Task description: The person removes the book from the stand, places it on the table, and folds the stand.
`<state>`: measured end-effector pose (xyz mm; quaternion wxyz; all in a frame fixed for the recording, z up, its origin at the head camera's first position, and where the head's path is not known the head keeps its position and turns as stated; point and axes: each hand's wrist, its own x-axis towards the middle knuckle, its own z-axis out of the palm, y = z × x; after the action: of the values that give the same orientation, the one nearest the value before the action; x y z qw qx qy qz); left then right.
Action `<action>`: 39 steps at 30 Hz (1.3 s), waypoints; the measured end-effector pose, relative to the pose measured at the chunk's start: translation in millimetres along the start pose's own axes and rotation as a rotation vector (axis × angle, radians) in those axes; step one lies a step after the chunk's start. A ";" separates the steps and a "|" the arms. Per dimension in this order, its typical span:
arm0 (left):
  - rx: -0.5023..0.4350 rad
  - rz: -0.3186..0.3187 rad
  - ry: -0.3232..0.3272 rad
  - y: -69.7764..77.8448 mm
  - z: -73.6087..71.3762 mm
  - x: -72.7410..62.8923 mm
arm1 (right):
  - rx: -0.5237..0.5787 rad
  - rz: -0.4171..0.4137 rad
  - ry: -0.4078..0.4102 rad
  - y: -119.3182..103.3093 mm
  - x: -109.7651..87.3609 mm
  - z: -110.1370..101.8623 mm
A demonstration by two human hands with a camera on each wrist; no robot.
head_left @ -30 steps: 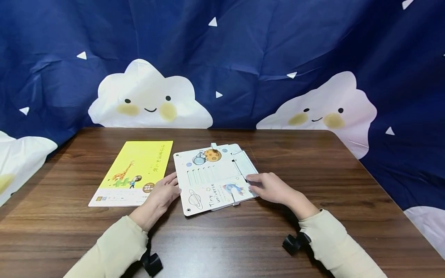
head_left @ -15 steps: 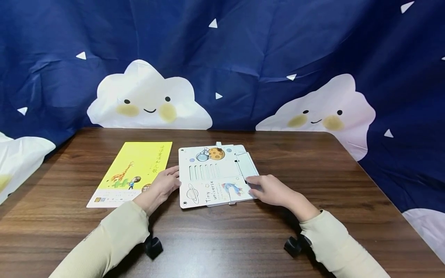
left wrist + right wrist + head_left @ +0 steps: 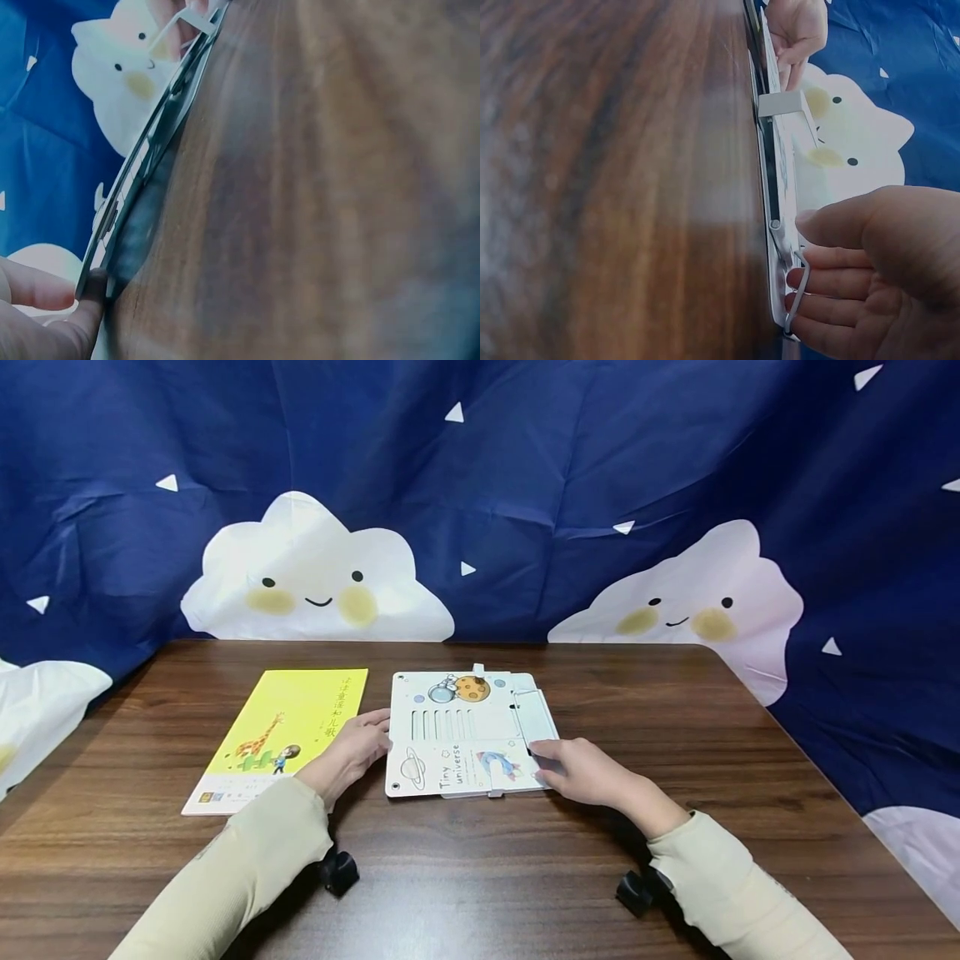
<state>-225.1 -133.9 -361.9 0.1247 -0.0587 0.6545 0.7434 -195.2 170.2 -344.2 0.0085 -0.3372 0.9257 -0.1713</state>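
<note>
A white book stand (image 3: 438, 735) printed with planets, a rocket and "Tiny universe" lies nearly flat on the table in the head view. My left hand (image 3: 355, 750) pinches its left edge, and the left wrist view shows fingers (image 3: 90, 300) against both sides of that edge. At the right end my right hand (image 3: 581, 770) holds on, its fingers curled at a thin wire bracket (image 3: 802, 289). One white clip (image 3: 780, 103) sticks up from the stand's near edge. Left of the stand lies a yellow book (image 3: 300, 710) with a giraffe on its cover, partly behind my left hand.
Under everything is a brown wooden table (image 3: 480, 877). A blue curtain (image 3: 510, 460) with smiling white clouds hangs behind the table's far edge. Black straps with small mounts (image 3: 636, 893) sit at both wrists.
The book stand has turned straighter, with its left end lower and slightly farther right. My left hand has moved along with that edge, while my right hand stays almost in place.
</note>
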 end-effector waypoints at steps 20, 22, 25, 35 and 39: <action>-0.029 -0.001 -0.037 2.9 -0.6 15.4 | -0.006 0.015 0.033 -3.0 0.0 2.2; -0.033 0.001 -0.046 2.5 -0.9 16.1 | -0.005 0.017 0.031 -3.1 -0.2 2.3; -0.045 0.004 -0.052 2.2 -1.3 16.3 | -0.005 0.018 0.030 -3.1 -0.4 2.2; -0.064 0.001 -0.048 -1.5 -3.5 16.1 | 0.020 0.052 -0.012 -3.0 2.7 -1.7; -0.069 0.006 -0.054 -2.8 -3.6 16.5 | 0.012 0.021 0.006 -4.9 5.5 -3.4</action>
<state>-240.6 -135.4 -369.1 0.1379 -0.0409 0.6251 0.7672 -196.8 164.4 -338.8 0.0098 -0.3267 0.9282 -0.1776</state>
